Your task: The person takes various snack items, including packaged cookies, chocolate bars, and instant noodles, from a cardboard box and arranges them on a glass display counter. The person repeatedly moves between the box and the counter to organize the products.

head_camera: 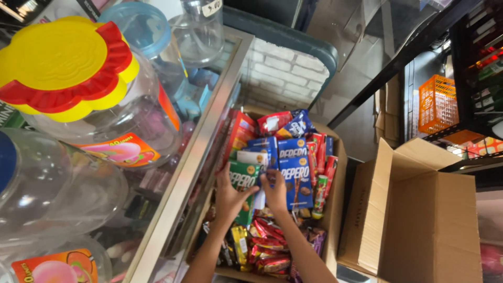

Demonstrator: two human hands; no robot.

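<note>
A glass-topped counter (209, 120) is running along the left, carrying big clear plastic jars (99, 105), one with a yellow and red lid. Below it, an open cardboard box (335, 209) is sitting on the floor, crammed with snack packets. Inside it, the left hand (229, 196) and right hand (275, 191) are each closing their grip on the green snack box (244, 181), standing among blue boxes (294, 173).

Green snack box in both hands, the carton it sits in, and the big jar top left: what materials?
Green snack box, held by left hand and right hand: looks like thin printed paperboard, slightly glossy, crisp flat faces. Carton: brown corrugated cardboard, matte, raw edges. Big jar: clear plastic probably, with reflections; its yellow-and-red lid looks like moulded plastic.
</note>
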